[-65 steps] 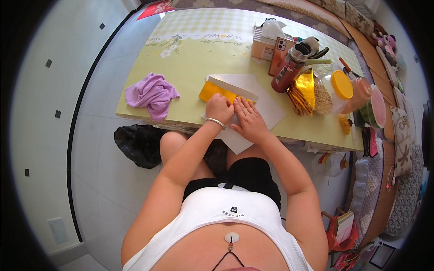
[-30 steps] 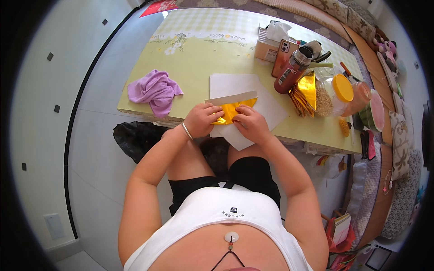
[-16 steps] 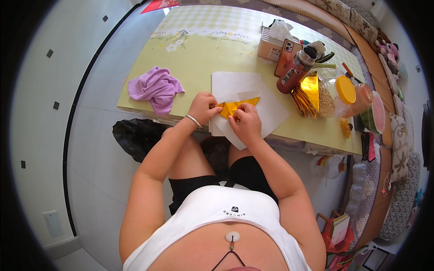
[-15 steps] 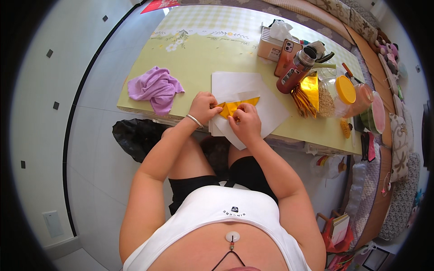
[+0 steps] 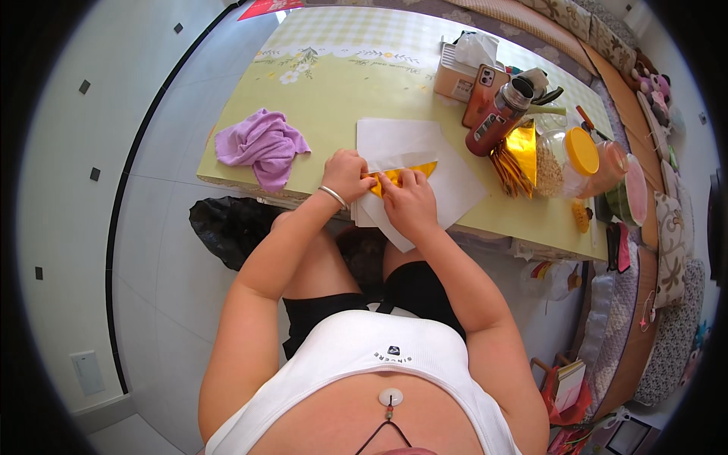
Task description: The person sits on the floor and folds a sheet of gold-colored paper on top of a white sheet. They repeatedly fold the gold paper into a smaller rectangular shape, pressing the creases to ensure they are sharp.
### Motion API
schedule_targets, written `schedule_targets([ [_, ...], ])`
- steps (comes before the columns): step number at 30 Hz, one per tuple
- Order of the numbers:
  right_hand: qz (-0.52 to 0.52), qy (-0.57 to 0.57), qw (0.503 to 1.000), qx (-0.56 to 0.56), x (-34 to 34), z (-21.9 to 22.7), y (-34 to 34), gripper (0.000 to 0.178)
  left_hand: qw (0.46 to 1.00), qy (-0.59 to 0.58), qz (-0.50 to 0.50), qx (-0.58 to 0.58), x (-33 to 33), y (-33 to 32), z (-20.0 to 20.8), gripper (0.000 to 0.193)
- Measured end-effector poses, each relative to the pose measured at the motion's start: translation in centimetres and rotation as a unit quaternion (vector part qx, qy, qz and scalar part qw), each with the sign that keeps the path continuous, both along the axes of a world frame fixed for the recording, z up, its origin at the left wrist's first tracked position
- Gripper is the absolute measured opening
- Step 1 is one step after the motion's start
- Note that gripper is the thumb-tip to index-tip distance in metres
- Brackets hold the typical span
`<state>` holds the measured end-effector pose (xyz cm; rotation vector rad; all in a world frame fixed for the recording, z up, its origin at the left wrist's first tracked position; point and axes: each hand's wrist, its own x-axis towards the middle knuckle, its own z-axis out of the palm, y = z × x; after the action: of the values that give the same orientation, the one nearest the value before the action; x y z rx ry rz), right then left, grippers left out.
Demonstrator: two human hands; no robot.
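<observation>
Golden foil sheet (image 5: pixel 402 176), creased, under both hands' fingers (image 5: pixel 388 186).

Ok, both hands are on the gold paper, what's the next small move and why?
Probably run the right hand along the fold to crease it, while the left hand pins the gold paper. It lies partly folded on the white sheet, both hands pressing it.

Left hand (image 5: pixel 346 171), right hand (image 5: pixel 409 202) pinch gold paper (image 5: pixel 400 175) on white sheets (image 5: pixel 413 144), table (image 5: pixel 334 91).
</observation>
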<state>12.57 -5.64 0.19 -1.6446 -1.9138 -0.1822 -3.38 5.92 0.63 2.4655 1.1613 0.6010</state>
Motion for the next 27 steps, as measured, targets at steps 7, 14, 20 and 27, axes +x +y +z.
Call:
schedule_targets([
  [7,-0.005,-0.016,1.000,0.005,-0.2,-0.1,-0.1,0.034,0.992,-0.040,0.115,0.019,-1.5,-1.7,-1.3,0.032],
  [14,0.003,-0.027,0.999,-0.016,0.1,0.3,-0.1,0.036,0.996,-0.017,0.074,0.036,-0.7,-0.1,-1.2,0.052],
  [20,0.001,-0.014,1.000,-0.011,0.2,-0.1,-0.2,0.038,0.997,-0.026,0.068,-0.010,-2.0,0.6,-0.4,0.047],
  [27,-0.004,-0.015,1.000,-0.003,0.1,-0.5,-0.3,0.037,0.979,-0.031,-0.118,0.163,-1.8,-5.2,-0.7,0.039],
])
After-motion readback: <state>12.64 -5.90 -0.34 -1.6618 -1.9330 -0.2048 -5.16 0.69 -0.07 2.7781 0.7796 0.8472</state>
